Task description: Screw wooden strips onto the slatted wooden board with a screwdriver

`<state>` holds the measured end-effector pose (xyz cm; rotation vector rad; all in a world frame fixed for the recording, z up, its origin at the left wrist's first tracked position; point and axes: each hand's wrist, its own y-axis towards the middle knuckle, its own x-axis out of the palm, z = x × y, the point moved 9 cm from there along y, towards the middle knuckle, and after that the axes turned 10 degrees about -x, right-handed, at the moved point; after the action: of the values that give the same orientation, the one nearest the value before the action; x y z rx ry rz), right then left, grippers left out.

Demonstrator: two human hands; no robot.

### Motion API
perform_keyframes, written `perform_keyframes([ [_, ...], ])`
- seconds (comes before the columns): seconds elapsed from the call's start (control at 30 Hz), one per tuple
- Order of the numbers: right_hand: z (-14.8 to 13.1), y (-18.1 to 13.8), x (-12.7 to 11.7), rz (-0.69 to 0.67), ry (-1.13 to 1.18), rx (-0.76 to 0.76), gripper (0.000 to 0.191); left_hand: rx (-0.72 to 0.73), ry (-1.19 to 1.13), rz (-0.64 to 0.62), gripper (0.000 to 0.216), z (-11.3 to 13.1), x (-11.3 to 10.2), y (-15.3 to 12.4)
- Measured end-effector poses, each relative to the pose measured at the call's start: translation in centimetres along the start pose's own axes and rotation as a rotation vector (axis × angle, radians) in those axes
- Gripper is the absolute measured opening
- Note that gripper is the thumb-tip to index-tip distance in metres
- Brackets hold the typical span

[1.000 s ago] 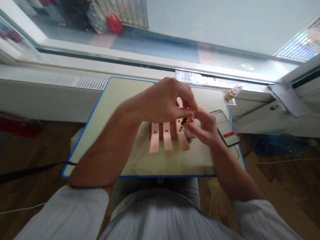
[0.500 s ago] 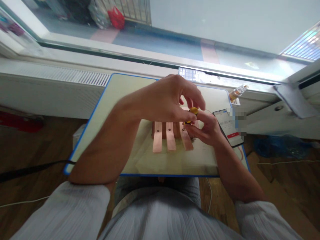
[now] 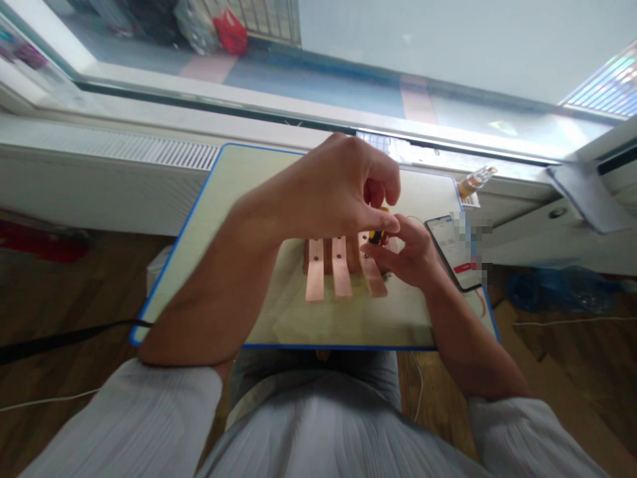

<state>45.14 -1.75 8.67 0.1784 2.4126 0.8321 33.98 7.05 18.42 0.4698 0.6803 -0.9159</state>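
A short yellow-and-black screwdriver [image 3: 376,236] stands over the rightmost wooden strip [image 3: 373,277]. My left hand [image 3: 355,192] reaches across from above, its fingers curled and its thumb closed at the top of the handle. From the right, my right hand [image 3: 405,249] pinches low around the screwdriver, its thumb close to a dark screw in the strip. That strip and two others, a left strip [image 3: 315,279] and a middle strip [image 3: 341,279], project toward me from a brown wooden piece [image 3: 327,255]. My left hand hides the back of this piece.
The pale table [image 3: 298,325] has a blue edge. At its right lies a phone [image 3: 450,252], with a small clear bottle [image 3: 475,182] behind it. A radiator [image 3: 124,186] and the window sill run along the far side. A black strap [image 3: 74,332] hangs at left.
My left fingers have curled in and the thumb has shifted slightly right across the handle, covering more of it. My right hand stays nearly in place at the screwdriver.
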Motion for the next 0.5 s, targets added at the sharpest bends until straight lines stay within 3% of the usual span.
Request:
perform_keyframes([
  [0.23,-0.17,0.00,-0.15,0.030,0.016,-0.032,0.024,-0.012,0.052,-0.036,0.014,0.15,-0.07,-0.30],
  [0.4,-0.11,0.13,-0.28,-0.003,0.088,0.004,0.012,0.057,0.031,-0.097,0.012,0.36,0.08,-0.34],
  [0.5,0.28,-0.01,-0.22,-0.047,0.154,0.052,0.020,0.072,0.039,-0.167,0.019,0.37,0.47,-0.43],
])
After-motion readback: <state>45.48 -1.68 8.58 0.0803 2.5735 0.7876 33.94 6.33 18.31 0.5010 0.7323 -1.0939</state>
